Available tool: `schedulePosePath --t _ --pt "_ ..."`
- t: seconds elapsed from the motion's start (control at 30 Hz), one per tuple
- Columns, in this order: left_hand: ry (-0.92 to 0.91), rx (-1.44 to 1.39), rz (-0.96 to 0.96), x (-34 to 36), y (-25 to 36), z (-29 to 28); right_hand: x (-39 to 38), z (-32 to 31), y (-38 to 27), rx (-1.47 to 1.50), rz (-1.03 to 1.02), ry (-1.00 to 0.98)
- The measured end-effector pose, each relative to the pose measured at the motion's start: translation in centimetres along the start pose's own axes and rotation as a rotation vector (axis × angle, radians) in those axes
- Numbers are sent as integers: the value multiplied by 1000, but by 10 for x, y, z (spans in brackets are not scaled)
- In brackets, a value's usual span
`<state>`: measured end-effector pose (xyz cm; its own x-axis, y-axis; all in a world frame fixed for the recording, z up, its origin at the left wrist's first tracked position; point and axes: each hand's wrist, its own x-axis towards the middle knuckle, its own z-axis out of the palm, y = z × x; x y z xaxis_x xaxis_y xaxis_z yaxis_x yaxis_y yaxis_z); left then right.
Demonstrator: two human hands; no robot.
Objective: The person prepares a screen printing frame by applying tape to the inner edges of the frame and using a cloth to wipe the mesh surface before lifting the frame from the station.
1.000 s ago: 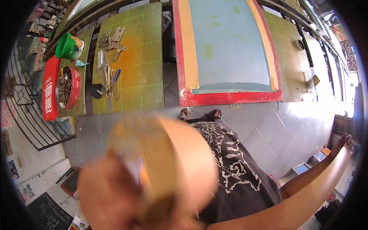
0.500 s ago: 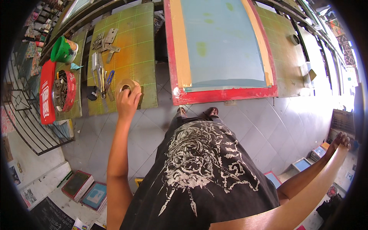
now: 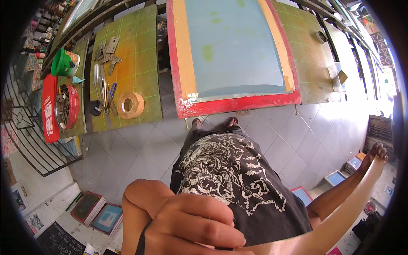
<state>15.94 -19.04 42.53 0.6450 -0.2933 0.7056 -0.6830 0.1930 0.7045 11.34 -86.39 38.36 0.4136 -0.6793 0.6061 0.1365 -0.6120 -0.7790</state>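
Our left hand (image 3: 191,225) is drawn in close beneath the camera, filling the lower middle of the view in front of our black printed shirt (image 3: 238,178); its fingers (image 3: 204,210) lie curled together in a loose fold, side by side with hardly any gap, and we cannot see anything held inside them. Our right hand (image 3: 376,152) hangs far out at the other side, at the end of a long straight arm, with its fingers bunched and pointing away from us; it is too small and too near the rim for us to tell whether it grips anything. The roll of tape (image 3: 130,105) lies flat on the green table (image 3: 140,63), well beyond the left fingers and a little to their left, near the table's front edge, touched by neither hand. Just left of the roll, farther from the fingers sideways, lie blue-handled scissors (image 3: 111,91) and a few metal tools (image 3: 102,80). Farther left still sit a round red tin (image 3: 68,106) full of small parts and a green bucket (image 3: 64,63). Straight ahead of the left fingers, past our feet, rests a large red-framed printing screen (image 3: 233,55) with tan tape along its edges and a pale blue mesh. Below the left fingers' left side, on the grey tiled floor (image 3: 140,148), small framed screens (image 3: 100,210) lie stacked.
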Motion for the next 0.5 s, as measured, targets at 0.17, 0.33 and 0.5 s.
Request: schedulePosePath --t 0.17,0.33,0.5 --pt "181 15 -22 4 -12 31 -12 17 4 74 -11 -46" --pt "318 136 -503 -60 -83 11 -69 85 1 -385 -118 -571" --pt "599 216 -1033 -142 -177 -24 -189 226 24 -40 454 -952"
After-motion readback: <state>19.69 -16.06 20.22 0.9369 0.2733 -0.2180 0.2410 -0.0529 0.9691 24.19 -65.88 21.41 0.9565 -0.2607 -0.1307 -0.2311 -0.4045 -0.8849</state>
